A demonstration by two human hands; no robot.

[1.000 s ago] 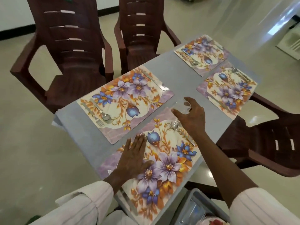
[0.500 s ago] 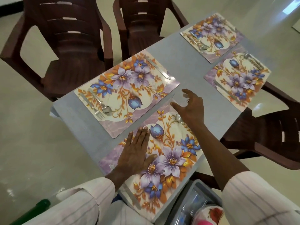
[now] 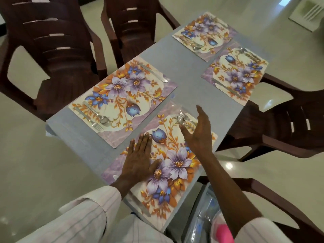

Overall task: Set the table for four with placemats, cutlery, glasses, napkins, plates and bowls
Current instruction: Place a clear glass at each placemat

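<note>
Four floral placemats lie on the grey table. My left hand presses flat on the nearest placemat. My right hand hovers open over that mat's far right side, holding nothing. Just beyond its fingers lie a spoon and fork. A clear glass, faint and hard to make out, stands at the mat's far corner. The left placemat carries a fork and spoon and a knife. The far placemat and right placemat also hold cutlery.
Dark brown plastic chairs stand at the far left, far middle and right. A clear bin with glassware and a pink object sits by my right arm, below the table edge.
My right hand let go of the glass at the near mat's far corner, opened and drew back toward me. My left hand stayed flat on the mat.
</note>
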